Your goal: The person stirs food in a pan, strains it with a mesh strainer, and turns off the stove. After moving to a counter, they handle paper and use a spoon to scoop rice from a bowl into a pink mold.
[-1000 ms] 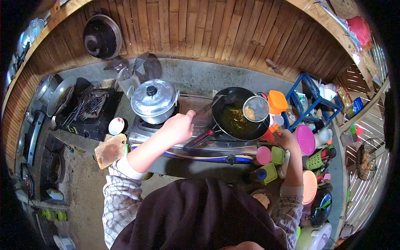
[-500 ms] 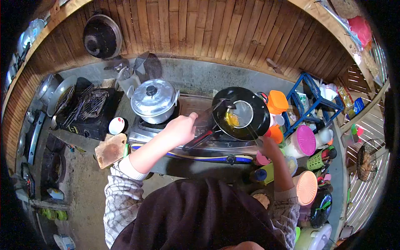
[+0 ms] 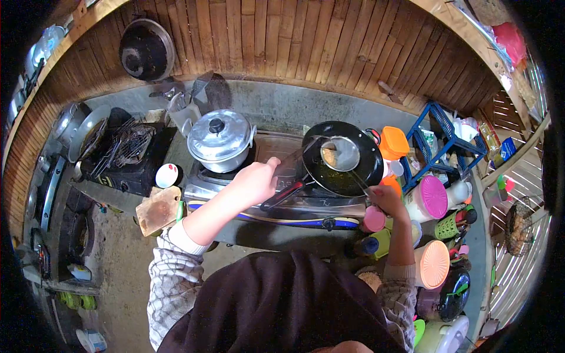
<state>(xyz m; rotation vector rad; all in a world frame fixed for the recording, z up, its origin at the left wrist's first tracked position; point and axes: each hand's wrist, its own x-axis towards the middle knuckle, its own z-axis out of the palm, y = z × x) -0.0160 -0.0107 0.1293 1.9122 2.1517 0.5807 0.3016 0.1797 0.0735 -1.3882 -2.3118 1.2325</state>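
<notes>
A black wok (image 3: 369,160) with a red-and-black handle sits on the right side of the stove, a little dark oil at its bottom. My left hand (image 3: 258,181) is closed on the handle of a dark spatula (image 3: 296,155), whose blade end is at a piece of browned food (image 3: 328,157). That piece lies at the left side of a round mesh strainer (image 3: 347,154) over the wok. The strainer's thin handle runs down to my right hand (image 3: 386,200), which is closed around it.
A lidded aluminium pot (image 3: 219,141) stands on the left of the gas stove (image 3: 282,217). At the right are an orange container (image 3: 394,143), a blue rack (image 3: 450,141) and a pink-lidded tub (image 3: 432,197). A cutting board (image 3: 159,210) and white bowl (image 3: 166,175) lie left.
The strainer has shifted slightly, with my right hand moving up. The food, earlier lower in the oil by the strainer's edge, now sits in the strainer. My left hand has barely moved.
</notes>
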